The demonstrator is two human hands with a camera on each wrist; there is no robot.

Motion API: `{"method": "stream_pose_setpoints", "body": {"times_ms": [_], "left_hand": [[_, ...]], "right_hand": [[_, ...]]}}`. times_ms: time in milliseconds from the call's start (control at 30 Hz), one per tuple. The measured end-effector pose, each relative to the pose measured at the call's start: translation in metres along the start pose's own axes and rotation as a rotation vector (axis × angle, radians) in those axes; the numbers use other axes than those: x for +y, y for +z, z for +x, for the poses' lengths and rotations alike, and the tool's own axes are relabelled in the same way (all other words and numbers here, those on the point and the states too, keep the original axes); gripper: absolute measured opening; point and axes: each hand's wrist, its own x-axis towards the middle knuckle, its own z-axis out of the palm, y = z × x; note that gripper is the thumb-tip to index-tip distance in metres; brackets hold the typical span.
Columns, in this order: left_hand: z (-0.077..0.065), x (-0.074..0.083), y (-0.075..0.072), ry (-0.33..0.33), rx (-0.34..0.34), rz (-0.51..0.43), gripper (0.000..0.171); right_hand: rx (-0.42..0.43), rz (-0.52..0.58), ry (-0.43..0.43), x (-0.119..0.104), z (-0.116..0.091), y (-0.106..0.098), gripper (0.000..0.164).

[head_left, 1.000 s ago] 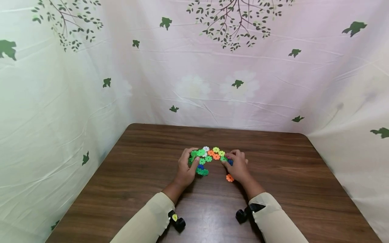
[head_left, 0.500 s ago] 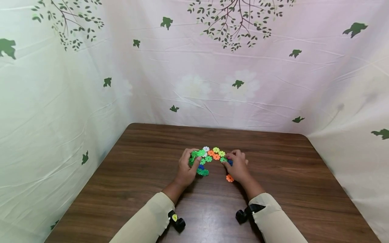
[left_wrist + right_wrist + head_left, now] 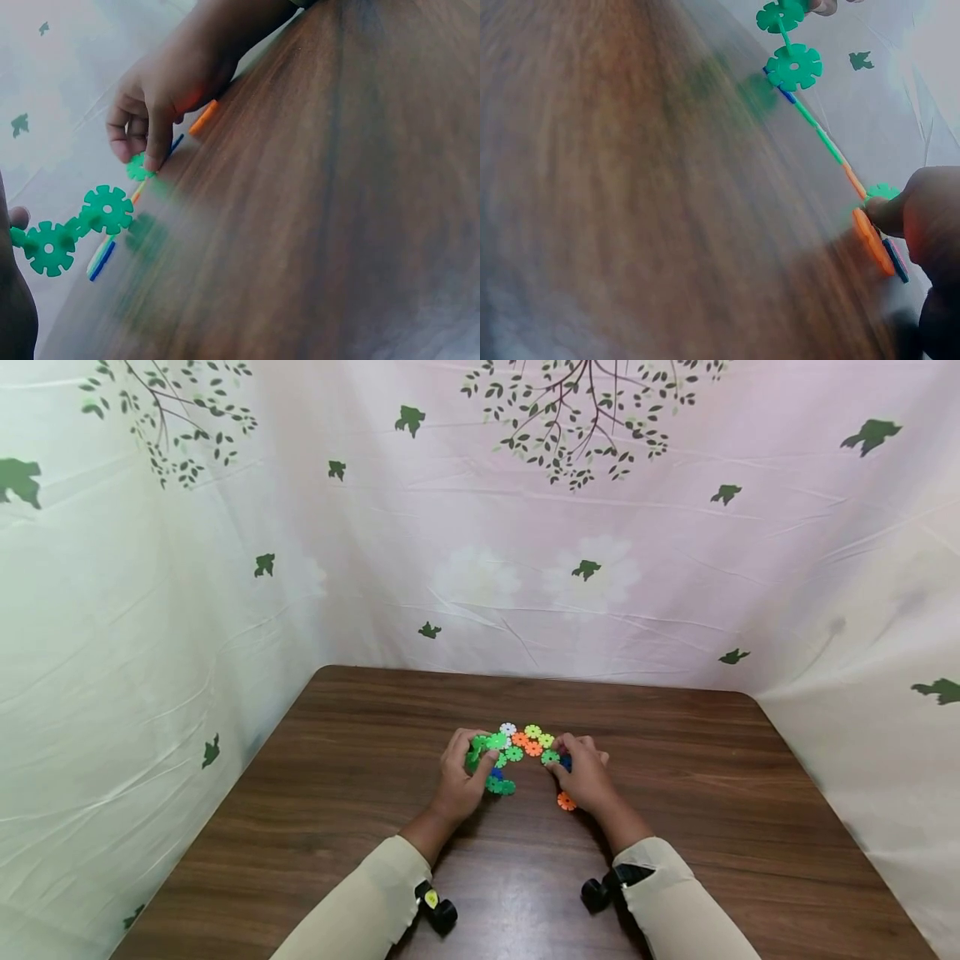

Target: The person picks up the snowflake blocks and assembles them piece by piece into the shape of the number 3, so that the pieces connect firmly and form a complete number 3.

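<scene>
Notched plastic flower discs in several colours lie mid-table between the two hands. My left hand (image 3: 461, 783) holds a linked piece of green flower discs (image 3: 109, 210), with its thumb on the near side and fingers behind. In both wrist views these green discs stand upright above the flat ones. My right hand (image 3: 590, 779) pinches a single green flower disc (image 3: 138, 167) between thumb and fingers, tilted up at the right end of the row. Beneath the right hand are a dark blue disc (image 3: 566, 763) and an orange disc (image 3: 566, 801).
Orange discs (image 3: 533, 748), yellow discs (image 3: 532, 731) and a white disc (image 3: 507, 728) lie flat between the hands. A blue disc (image 3: 497, 773) sits by the left thumb. Behind the brown wooden table (image 3: 375, 702) hangs a leaf-printed cloth (image 3: 480, 527).
The right hand has shifted slightly left, and the green disc in its fingers sits a little nearer the person and shows more fully. The left hand stays nearly still with its green piece.
</scene>
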Motion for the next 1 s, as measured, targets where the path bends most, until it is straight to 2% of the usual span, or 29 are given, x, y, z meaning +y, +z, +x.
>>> {"method": "stream_pose_setpoints", "body": {"times_ms": [167, 333, 467, 633, 767, 1000], "left_hand": [[0.002, 0.004, 0.002, 0.004, 0.018, 0.03, 0.023], [0.006, 0.022, 0.001, 0.024, 0.032, 0.026, 0.02], [0.008, 0.033, -0.002, 0.044, 0.032, 0.029, 0.02], [0.008, 0.037, -0.002, 0.038, 0.027, 0.022, 0.019], [0.007, 0.037, -0.002, 0.033, 0.024, 0.032, 0.019], [0.007, 0.04, -0.003, 0.009, 0.006, 0.032, 0.02]], "right_hand": [[0.046, 0.038, -0.052, 0.0, 0.001, 0.001, 0.019], [0.174, 0.095, -0.219, -0.006, 0.003, 0.0, 0.012], [0.22, 0.224, -0.3, -0.017, 0.003, -0.001, 0.007], [0.18, 0.377, -0.263, -0.032, -0.002, -0.001, 0.002], [0.135, 0.476, -0.249, -0.042, -0.006, -0.002, 0.006], [0.102, 0.537, -0.251, -0.057, -0.013, -0.006, 0.011]]}}
